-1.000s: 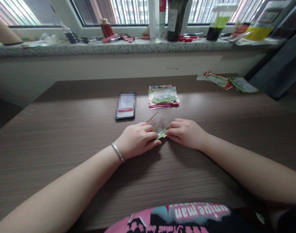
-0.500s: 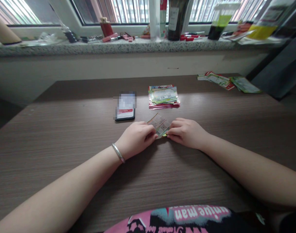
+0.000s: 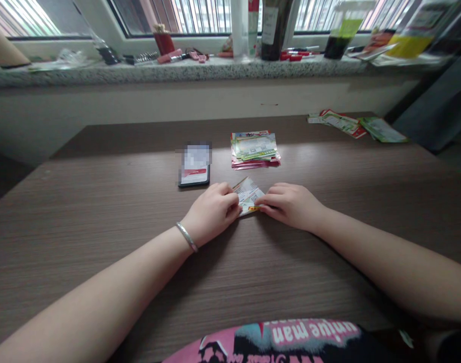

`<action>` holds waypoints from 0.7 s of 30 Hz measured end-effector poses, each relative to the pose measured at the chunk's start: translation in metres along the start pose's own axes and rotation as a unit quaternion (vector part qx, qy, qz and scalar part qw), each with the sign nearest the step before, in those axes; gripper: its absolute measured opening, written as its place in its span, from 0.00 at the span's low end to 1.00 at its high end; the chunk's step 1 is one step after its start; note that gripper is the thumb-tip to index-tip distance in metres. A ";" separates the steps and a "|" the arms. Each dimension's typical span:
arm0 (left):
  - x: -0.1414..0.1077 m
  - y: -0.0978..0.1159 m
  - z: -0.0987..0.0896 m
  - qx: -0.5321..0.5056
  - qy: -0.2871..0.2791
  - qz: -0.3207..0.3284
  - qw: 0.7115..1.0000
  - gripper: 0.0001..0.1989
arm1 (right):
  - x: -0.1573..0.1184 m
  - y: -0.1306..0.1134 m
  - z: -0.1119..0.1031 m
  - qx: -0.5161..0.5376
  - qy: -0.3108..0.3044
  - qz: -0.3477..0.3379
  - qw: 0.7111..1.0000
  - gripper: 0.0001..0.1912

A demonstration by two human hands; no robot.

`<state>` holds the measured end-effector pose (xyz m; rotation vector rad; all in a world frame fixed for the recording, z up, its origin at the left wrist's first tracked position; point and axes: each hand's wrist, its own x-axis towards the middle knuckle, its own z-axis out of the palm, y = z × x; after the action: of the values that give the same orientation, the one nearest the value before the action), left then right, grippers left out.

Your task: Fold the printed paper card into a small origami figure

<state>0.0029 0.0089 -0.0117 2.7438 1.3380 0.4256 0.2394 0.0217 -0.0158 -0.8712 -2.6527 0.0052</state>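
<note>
L hand (image 3: 216, 204) & R hand (image 3: 288, 205) pinch 1 printed wrapper (image 3: 248, 191), w/ 1 phone (image 3: 194, 169) nearby.

- Near shirt (image 3: 294, 343): "unique man", upside down; other lettering unclear.
- Middle packet (image 3: 248, 190) and far pile of packets (image 3: 255, 149): print too small.
- Left phone (image 3: 194, 165): screen blurred.

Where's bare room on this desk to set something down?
The desk is bare left of the phone and between the packet stack and far-right packets. Crowded: the windowsill, and around the printed paper between left hand and right hand.
</note>
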 end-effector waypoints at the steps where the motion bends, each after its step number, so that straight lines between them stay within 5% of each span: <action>1: 0.000 -0.001 0.001 -0.005 0.004 -0.002 1.000 0.10 | 0.000 0.000 0.000 -0.007 0.000 -0.009 1.000 0.12; 21: 0.005 -0.004 0.005 -0.018 0.018 -0.002 1.000 0.09 | 0.000 -0.006 0.001 -0.039 -0.017 0.008 0.999 0.14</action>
<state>0.0039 0.0160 -0.0159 2.7164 1.3313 0.4961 0.2358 0.0166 -0.0159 -0.9246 -2.6943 -0.0816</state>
